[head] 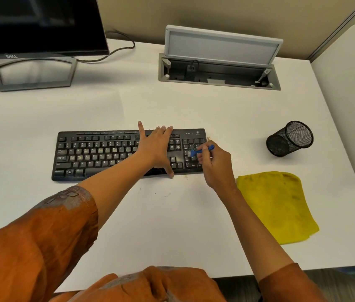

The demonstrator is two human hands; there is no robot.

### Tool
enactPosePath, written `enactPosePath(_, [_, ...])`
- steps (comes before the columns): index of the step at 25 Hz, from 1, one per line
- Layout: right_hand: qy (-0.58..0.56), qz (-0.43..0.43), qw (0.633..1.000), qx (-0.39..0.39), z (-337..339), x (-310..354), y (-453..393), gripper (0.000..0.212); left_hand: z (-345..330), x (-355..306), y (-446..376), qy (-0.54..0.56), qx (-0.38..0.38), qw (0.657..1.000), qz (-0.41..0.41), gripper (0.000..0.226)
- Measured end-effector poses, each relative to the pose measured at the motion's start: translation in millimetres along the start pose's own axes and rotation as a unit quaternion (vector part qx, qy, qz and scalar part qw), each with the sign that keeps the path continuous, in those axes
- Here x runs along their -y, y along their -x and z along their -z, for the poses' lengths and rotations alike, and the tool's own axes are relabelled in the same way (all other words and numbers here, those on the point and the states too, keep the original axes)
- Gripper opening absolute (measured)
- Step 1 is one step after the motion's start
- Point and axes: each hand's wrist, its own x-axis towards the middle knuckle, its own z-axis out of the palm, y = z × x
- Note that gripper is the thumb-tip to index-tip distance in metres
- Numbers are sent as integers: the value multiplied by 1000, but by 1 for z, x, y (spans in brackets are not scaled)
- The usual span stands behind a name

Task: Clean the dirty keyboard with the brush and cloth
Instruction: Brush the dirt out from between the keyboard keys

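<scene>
white desk (172,225) | keyboard (98,155) at centre, left hand (156,147) spread flat on it | right hand (214,164) pinches blue brush (200,151) over number pad | yellow cloth (274,203) lies just right of it

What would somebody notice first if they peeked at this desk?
Probably the right hand pinching a small blue plastic brush over the number keys of the dusty black keyboard, mid-desk, while the left hand presses flat on it. Next, the bright yellow cloth lying right of the keyboard.
</scene>
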Motion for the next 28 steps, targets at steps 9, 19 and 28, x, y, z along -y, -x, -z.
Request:
enactPosePath(9, [163,85,970,157,34,-14,-12,20,0,2,0,-5,1,1000,-6,158])
enactPosePath(19, [245,28,969,5,27,-2,-18,27,2,2,2,-1,3,1000,-6,157])
enactPosePath(28, [108,24,993,32,-15,19,-27,28,1,1,3,-10,-2,1000,-7,156])
